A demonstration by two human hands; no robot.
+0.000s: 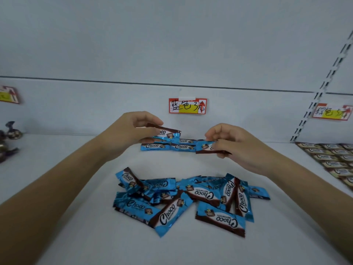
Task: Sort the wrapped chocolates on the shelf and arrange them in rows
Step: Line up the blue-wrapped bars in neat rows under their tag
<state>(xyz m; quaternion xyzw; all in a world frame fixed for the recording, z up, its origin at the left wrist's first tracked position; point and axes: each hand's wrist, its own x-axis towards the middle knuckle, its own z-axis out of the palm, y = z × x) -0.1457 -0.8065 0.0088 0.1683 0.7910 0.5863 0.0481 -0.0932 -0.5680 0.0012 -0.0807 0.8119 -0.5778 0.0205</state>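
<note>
- A loose pile of blue chocolates (181,199) marked "Choco" lies near the front of the white shelf (76,236), the wrappers overlapping at all angles.
- Behind the pile, close to the back wall, a short row (168,146) of the same blue wrappers lies flat, end to end.
- The left hand (131,131) pinches one tilted chocolate (167,131) between thumb and fingers, just above the row's left part.
- The right hand (235,144) pinches a second chocolate (203,147) at the row's right end; I cannot tell whether it touches the shelf.
- A red-and-yellow handwritten label (187,106) is stuck on the wall above the row.
- To the right, beyond a slotted upright (324,83), brownish chocolates (332,161) lie in neat rows below another label (332,111).
- At the far left lie dark purple twisted sweets (9,134), under a blurred label (9,94).
</note>
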